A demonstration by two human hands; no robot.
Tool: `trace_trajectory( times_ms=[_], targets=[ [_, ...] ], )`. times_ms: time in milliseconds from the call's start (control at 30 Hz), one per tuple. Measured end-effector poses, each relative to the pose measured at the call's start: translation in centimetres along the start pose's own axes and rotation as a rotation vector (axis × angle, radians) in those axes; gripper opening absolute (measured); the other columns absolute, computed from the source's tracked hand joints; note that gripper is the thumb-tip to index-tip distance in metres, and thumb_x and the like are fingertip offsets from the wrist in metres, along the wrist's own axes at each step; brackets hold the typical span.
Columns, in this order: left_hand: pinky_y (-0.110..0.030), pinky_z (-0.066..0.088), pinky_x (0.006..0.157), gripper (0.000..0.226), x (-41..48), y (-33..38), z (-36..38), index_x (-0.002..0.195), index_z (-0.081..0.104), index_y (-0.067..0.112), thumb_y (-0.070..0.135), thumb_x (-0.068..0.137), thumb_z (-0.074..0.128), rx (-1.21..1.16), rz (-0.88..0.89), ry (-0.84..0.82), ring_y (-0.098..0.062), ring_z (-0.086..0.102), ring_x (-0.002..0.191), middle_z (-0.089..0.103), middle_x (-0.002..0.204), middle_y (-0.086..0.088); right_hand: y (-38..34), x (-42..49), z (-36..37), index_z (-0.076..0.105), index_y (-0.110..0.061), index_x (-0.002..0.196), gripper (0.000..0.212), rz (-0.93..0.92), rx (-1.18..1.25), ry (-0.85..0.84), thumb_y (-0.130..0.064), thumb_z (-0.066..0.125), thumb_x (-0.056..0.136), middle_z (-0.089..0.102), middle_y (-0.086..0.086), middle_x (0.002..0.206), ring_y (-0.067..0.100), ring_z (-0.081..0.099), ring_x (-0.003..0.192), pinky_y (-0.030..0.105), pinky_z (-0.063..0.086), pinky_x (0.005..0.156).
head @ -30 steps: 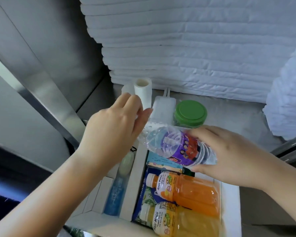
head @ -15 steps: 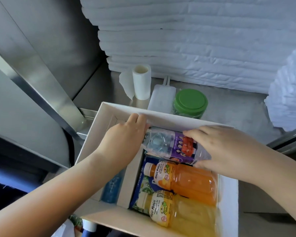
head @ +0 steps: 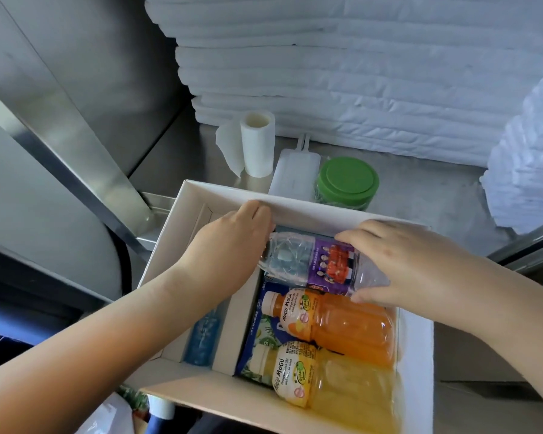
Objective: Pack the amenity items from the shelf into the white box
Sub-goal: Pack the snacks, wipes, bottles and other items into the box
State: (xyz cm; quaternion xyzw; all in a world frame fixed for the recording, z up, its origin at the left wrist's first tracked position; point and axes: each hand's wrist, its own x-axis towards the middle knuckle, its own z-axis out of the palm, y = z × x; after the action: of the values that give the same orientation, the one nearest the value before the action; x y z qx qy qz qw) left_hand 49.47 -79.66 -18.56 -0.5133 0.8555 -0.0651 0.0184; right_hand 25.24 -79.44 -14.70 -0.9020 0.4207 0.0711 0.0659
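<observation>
The white box (head: 416, 346) lies open on a steel shelf, seen from above. A clear water bottle with a purple label (head: 314, 261) lies on its side at the far end of the box's large compartment. My right hand (head: 398, 264) grips its base end. My left hand (head: 232, 245) is curled around its cap end, next to the box's far wall. Below it lie an orange juice bottle (head: 342, 324) and a yellow juice bottle (head: 333, 386) on a blue packet (head: 261, 327). A blue item (head: 203, 339) lies in the narrow left compartment.
Behind the box stand a white paper roll (head: 257, 145), a flat white plastic item (head: 292, 173) and a green-lidded jar (head: 347, 180). Stacked white padded packs (head: 358, 73) fill the back and right. A steel post (head: 76, 145) slants at the left.
Both hands have lowered the water bottle from above the box down into the far end of the large compartment. My left hand went from hovering to holding its cap end.
</observation>
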Motion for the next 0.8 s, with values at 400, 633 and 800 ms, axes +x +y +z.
trace_trajectory(
  times_ms=[400,633,800],
  targets=[
    [-0.031,0.047,0.089,0.051,-0.4,1.6,-0.4,0.132,0.047,0.025,0.049,0.087,0.041,-0.314,0.09,0.116,-0.015,0.052,0.114,0.051,0.128,0.003,-0.4,-0.1,0.1,0.039,-0.034,0.128,0.046,0.014,0.039,0.035,-0.046,0.057,0.087,0.043,-0.018,0.124,0.001,0.043,0.112,0.021,0.039,0.096],
    [-0.035,0.053,0.08,0.048,-0.2,1.2,-2.0,0.124,0.058,0.015,0.038,0.082,0.061,-0.216,0.163,0.225,-0.021,0.06,0.108,0.06,0.122,-0.004,-0.3,0.1,-1.3,0.039,-0.04,0.128,0.047,0.012,0.151,0.092,-0.057,0.042,0.084,0.043,-0.026,0.121,-0.004,0.046,0.104,0.022,0.046,0.085],
    [-0.037,0.056,0.073,0.025,0.9,-0.7,-4.0,0.111,0.066,0.014,0.024,0.089,0.059,-0.315,0.198,0.41,-0.018,0.062,0.097,0.064,0.108,0.0,-1.0,0.5,-2.3,0.061,-0.026,0.113,0.034,-0.006,0.181,0.315,-0.038,0.048,0.084,0.059,-0.013,0.107,0.008,0.06,0.083,0.027,0.053,0.067]
  ],
)
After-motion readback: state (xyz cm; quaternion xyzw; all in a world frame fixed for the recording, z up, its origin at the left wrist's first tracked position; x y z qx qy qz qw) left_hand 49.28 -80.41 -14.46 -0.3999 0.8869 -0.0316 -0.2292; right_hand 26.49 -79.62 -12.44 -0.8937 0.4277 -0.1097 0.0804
